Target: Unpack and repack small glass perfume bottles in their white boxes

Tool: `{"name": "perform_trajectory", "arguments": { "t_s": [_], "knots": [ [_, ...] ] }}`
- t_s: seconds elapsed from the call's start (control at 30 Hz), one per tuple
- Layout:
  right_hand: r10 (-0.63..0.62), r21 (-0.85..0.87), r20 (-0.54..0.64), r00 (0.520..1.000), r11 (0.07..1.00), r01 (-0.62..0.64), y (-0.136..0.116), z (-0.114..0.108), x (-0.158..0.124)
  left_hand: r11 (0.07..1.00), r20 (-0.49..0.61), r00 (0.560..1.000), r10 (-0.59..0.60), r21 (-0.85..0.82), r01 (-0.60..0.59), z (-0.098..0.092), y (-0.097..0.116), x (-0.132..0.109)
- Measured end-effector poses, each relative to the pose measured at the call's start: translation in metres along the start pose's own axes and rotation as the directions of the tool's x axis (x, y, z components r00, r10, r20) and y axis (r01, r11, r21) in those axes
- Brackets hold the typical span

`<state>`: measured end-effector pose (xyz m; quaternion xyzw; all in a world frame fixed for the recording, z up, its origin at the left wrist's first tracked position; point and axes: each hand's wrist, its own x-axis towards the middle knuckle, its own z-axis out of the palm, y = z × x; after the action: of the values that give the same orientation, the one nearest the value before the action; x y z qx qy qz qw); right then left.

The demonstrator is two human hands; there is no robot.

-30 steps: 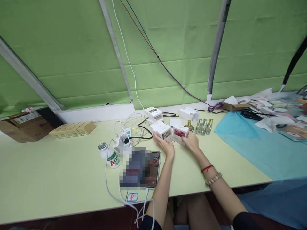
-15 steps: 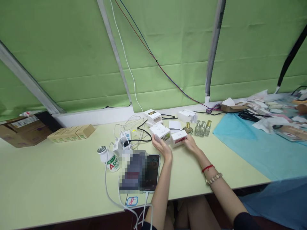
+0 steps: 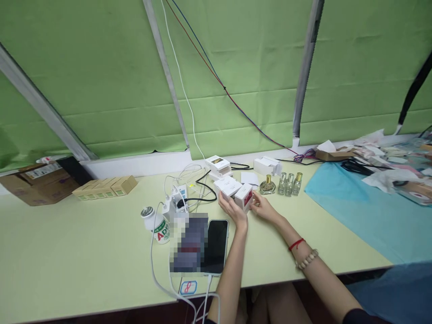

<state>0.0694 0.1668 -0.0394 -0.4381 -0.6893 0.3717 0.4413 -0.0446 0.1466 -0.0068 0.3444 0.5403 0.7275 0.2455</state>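
Note:
My left hand [image 3: 234,211] is closed around a small white carton [image 3: 227,185] with faint print on its top. Against that carton's right side leans a second white carton with a red picture [image 3: 243,194], tilted, its lower part by my left fingers. My right hand [image 3: 266,208] has its fingertips at the right side of the red-picture carton; the thumb and fingers are bent around its edge. Just beyond my right hand stand a rounded glass bottle with a gold cap [image 3: 267,186] and three slim glass bottles [image 3: 290,185].
More white cartons [image 3: 218,164] and an opened white box [image 3: 267,165] lie at the back. A phone [image 3: 216,247], a white bottle [image 3: 156,226] and a power strip with cables [image 3: 180,193] are left of my arms. Brown cartons [image 3: 105,187] stand far left; blue sheeting [image 3: 340,202] lies right.
The red-picture carton has turned and moved left against the other carton. My right hand has shifted slightly left with it. The view has swung slightly left.

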Motion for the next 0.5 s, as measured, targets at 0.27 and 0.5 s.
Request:
{"name": "perform_trajectory", "arguments": {
  "t_s": [0.27,0.5],
  "knots": [
    [0.022,-0.078,0.078,0.997,0.997,-0.016,-0.016,0.006,-0.005,0.998,0.057,0.998,0.028,0.063,-0.032,-0.001,0.001,-0.001],
    [0.039,-0.127,0.123,0.992,0.992,-0.024,-0.016,0.004,-0.006,0.997,0.082,0.995,0.051,0.045,-0.055,-0.003,-0.005,0.004]
  ]
}}
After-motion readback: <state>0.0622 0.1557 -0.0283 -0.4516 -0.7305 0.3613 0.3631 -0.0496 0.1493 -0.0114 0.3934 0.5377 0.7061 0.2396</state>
